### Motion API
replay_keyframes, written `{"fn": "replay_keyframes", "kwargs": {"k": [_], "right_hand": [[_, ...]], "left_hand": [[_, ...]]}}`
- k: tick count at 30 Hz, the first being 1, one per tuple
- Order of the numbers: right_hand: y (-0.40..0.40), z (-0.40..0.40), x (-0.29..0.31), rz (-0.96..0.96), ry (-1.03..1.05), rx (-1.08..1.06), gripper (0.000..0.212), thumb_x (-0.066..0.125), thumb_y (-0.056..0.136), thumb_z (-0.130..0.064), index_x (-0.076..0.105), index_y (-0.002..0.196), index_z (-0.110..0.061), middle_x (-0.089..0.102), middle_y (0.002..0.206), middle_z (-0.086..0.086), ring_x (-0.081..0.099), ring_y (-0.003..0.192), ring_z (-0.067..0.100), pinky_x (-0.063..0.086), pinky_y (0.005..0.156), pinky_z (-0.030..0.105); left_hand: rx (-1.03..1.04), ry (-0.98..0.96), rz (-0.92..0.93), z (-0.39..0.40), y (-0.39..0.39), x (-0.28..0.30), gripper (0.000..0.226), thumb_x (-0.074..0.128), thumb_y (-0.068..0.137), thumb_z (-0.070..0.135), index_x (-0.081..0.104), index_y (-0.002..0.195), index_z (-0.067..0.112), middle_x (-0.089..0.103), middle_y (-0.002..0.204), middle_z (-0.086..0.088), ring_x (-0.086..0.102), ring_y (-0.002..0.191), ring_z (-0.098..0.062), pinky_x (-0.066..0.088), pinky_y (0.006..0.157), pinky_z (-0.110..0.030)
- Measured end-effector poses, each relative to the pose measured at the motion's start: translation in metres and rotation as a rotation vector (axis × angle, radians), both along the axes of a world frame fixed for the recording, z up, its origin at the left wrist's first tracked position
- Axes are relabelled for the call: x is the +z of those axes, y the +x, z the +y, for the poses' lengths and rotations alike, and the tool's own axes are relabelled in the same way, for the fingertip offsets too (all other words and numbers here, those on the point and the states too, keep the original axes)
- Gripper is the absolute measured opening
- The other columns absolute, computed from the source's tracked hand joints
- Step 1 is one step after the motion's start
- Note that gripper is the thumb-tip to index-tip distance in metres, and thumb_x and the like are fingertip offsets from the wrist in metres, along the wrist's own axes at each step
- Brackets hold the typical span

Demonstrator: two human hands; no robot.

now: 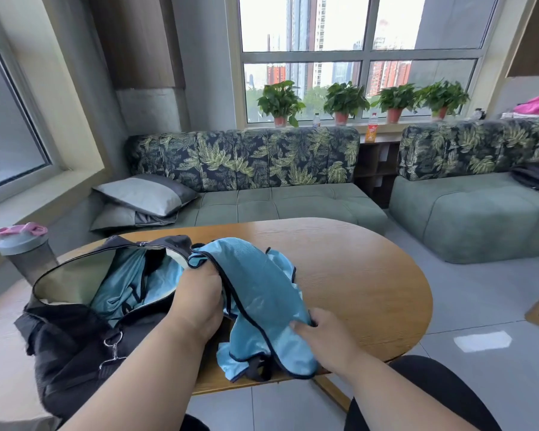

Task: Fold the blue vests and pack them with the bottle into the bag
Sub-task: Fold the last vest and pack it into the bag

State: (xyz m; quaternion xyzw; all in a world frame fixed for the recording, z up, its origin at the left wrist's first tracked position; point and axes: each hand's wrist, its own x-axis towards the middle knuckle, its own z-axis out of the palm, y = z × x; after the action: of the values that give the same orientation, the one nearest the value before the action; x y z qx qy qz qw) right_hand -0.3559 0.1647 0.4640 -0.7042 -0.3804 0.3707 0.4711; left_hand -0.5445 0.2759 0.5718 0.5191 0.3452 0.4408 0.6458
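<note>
Both hands, left hand (196, 303) and right hand (319, 329), grip a folded blue vest (262, 293) just right of the open bag (75, 306); next, tuck it inside.

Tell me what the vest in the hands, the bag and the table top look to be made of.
Vest: thin blue synthetic mesh, likely polyester, judging by its fine ribbed weave, slight sheen and dark binding. Bag: soft black woven fabric, perhaps nylon, slumping in folds, with a pale lining and metal clip. Table: wood or wood veneer, matte, with visible grain.
</note>
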Motion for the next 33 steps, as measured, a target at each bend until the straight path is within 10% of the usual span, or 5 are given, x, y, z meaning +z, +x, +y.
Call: {"fn": "replay_keyframes", "kwargs": {"k": [10, 18, 25, 29, 33], "right_hand": [[0.003, -0.006, 0.097, 0.282, 0.376, -0.289, 0.012, 0.063, 0.103, -0.017, 0.075, 0.105, -0.015, 0.080, 0.100, 0.011, 0.077, 0.096, 0.032, 0.060, 0.086, 0.046], [-0.002, -0.001, 0.156, 0.531, 0.450, -0.197, 0.024, 0.060, 0.105, -0.018, 0.069, 0.124, -0.006, 0.076, 0.115, 0.019, 0.075, 0.098, 0.031, 0.060, 0.082, 0.044], [-0.029, 0.005, 0.175, 0.656, 0.499, -0.004, 0.040, 0.053, 0.106, -0.016, 0.058, 0.141, 0.003, 0.064, 0.138, 0.026, 0.066, 0.119, 0.034, 0.051, 0.107, 0.048], [-0.036, 0.004, 0.184, 0.677, 0.539, 0.100, 0.052, 0.055, 0.100, -0.020, 0.052, 0.147, 0.002, 0.059, 0.145, 0.026, 0.061, 0.127, 0.035, 0.050, 0.109, 0.047], [-0.021, 0.002, 0.179, 0.662, 0.597, 0.168, 0.046, 0.048, 0.109, -0.024, 0.051, 0.150, -0.005, 0.057, 0.149, 0.022, 0.057, 0.135, 0.035, 0.042, 0.118, 0.053]], "left_hand": [[0.213, -0.121, 0.067, 0.015, -0.023, -0.016, 0.021, 0.054, 0.099, 0.012, 0.073, 0.108, 0.008, 0.077, 0.104, -0.017, 0.071, 0.104, -0.045, 0.052, 0.079, -0.044], [0.092, -0.088, 0.084, -0.012, -0.024, 0.001, 0.021, 0.054, 0.107, 0.023, 0.075, 0.108, 0.021, 0.081, 0.100, 0.004, 0.075, 0.088, -0.013, 0.055, 0.067, -0.027], [-0.397, 0.080, 0.131, -0.030, -0.011, -0.011, 0.057, 0.080, 0.082, 0.018, 0.058, 0.134, 0.025, 0.074, 0.125, -0.009, 0.072, 0.117, -0.027, 0.056, 0.104, -0.050], [-0.256, 0.225, 0.302, -0.035, -0.004, -0.018, 0.017, 0.076, 0.097, 0.026, 0.071, 0.113, 0.030, 0.080, 0.110, 0.002, 0.075, 0.107, -0.020, 0.057, 0.102, -0.051], [-0.113, 0.036, 0.065, -0.033, -0.005, -0.011, 0.016, 0.063, 0.105, 0.023, 0.077, 0.113, 0.026, 0.080, 0.112, -0.008, 0.076, 0.107, -0.032, 0.058, 0.097, -0.058]]}}
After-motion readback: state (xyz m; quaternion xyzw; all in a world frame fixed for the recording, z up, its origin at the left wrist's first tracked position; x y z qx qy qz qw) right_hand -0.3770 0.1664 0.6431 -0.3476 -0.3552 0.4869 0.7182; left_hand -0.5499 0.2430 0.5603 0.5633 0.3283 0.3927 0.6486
